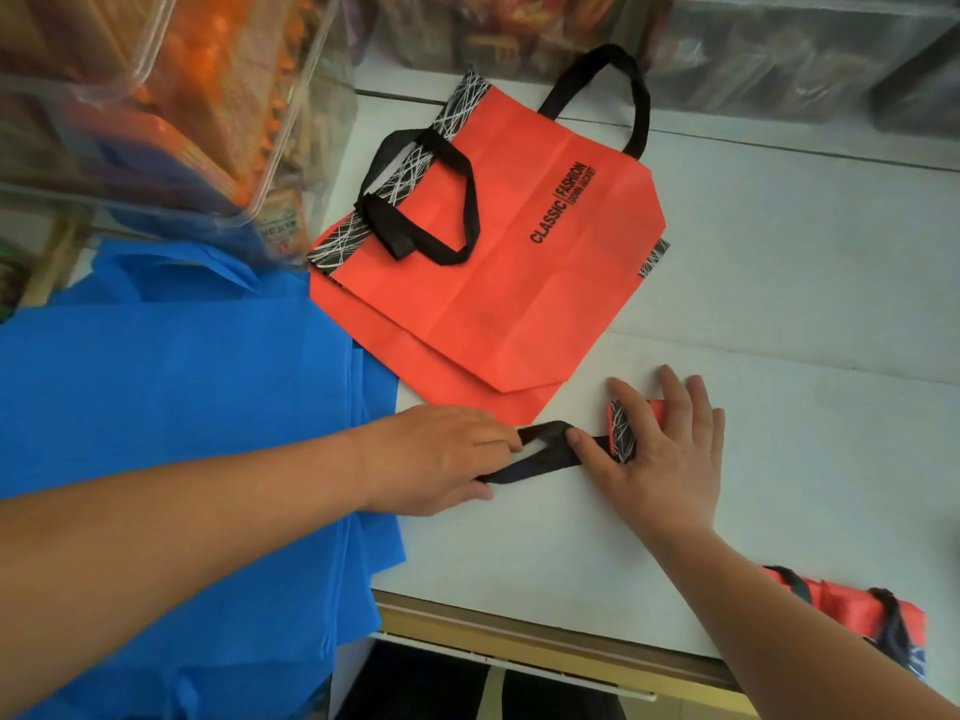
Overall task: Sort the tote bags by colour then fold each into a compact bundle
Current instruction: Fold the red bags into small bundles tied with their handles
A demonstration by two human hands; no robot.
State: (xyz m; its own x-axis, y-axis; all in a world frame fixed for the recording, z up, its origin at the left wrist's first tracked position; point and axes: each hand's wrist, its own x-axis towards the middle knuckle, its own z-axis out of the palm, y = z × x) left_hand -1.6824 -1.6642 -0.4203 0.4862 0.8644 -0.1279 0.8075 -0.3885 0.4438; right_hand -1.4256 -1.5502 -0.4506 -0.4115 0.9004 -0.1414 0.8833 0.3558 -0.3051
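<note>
Now white table (779, 283) (bins (779, 59) behind) — left hand (441, 459) pinches strap (540, 467), right hand (660, 454) flat on orange bundle (623, 433).

The left forearm (182, 537) comes in from the lower left, bare and nearly level. Its left hand (441, 459) lies knuckles up, with the fingers curled in to pinch the black handle strap (540, 465). The right forearm (779, 615) rises from the lower right corner. The right hand (660, 449) is palm down with its fingers spread and straight, pressing flat on the folded orange bundle (622, 431) (its thumb reaches left onto the strap). The two hands sit close together, not touching.
</note>
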